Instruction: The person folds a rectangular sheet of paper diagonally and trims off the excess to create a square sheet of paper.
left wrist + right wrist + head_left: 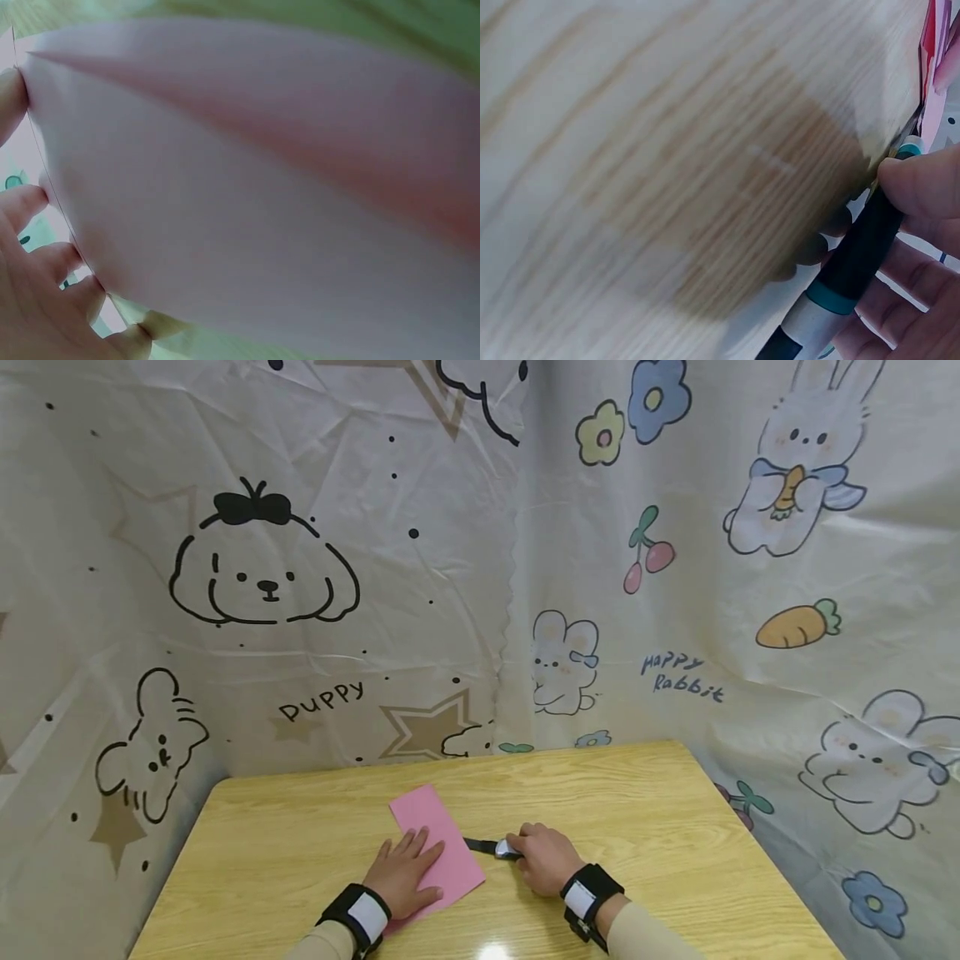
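Note:
A folded sheet of pink paper (454, 868) lies aslant on the wooden table. My left hand (405, 875) presses it down with spread, straight fingers. In the left wrist view the paper (187, 195) fills most of the picture, a darker crease running across it. My right hand (547, 858) grips a utility knife (507, 849) by its handle. Black, teal and pale grey bands mark that handle (855, 255) in the right wrist view. The dark blade points left, its tip right at the paper's right edge. Pink layers stand slightly apart near the blade.
The light wooden table (637, 802) extends around both hands. Behind it and on both sides hangs a pale cloth (450, 610) printed with animals, flowers and stars. Each wrist wears a black strap (592, 893).

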Action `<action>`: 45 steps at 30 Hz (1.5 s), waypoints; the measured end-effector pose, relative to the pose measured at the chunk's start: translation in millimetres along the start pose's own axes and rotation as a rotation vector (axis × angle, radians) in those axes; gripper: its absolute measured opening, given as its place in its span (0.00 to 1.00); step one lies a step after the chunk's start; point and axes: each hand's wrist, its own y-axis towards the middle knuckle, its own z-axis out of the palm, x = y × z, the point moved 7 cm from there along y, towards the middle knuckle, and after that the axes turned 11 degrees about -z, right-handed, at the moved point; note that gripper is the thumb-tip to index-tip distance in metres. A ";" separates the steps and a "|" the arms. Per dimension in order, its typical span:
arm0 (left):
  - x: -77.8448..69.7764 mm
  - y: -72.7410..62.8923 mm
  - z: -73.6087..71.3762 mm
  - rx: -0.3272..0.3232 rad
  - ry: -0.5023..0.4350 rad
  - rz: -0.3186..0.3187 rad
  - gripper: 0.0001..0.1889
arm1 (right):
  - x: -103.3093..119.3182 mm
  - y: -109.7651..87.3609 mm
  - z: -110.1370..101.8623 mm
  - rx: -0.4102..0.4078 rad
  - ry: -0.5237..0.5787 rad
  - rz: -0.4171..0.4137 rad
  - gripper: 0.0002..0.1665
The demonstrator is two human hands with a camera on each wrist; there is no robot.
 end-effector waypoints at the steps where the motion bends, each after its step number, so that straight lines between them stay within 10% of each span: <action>1: -0.3 -0.7 -1.1 0.003 -0.003 -0.001 0.38 | 0.1 -0.3 -0.3 -0.001 -0.001 -0.002 0.22; 45: 5.2 -3.9 -6.0 0.046 -0.077 -0.107 0.55 | 12.5 22.8 2.2 -0.032 -0.021 -0.018 0.21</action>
